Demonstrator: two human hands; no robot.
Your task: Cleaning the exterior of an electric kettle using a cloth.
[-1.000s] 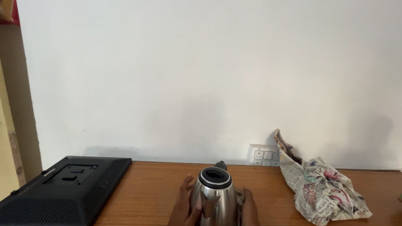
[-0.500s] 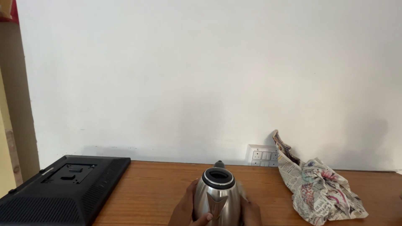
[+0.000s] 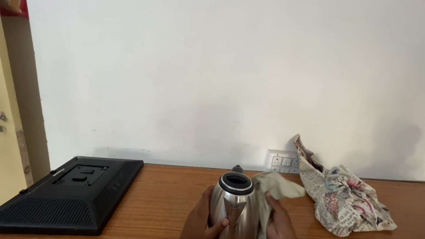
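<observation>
left hand (image 3: 204, 217) grips the kettle (image 3: 234, 204), right hand (image 3: 278, 219) clutches a cloth (image 3: 275, 186); rub hard and it might tip over

Wall: the white wall (image 3: 221, 75) before me, plain, softly lit.
Desk: my wooden desk (image 3: 164, 199) runs along it.
Socket: white switch panel (image 3: 282, 161) low on wall.
Left: yellow door frame (image 3: 11, 146).

Kettle (image 3: 234, 208): shiny silver steel, black rim on top. Cloth (image 3: 274, 188) against it: dull beige-grey. Surface (image 3: 168, 194): warm orange-brown wood grain. Monitor (image 3: 71, 192) at left edge: matte black. Crumpled newspaper (image 3: 345, 199) at right edge: grey-white print, pink and green patches. Wall socket (image 3: 283, 160): white.
</observation>
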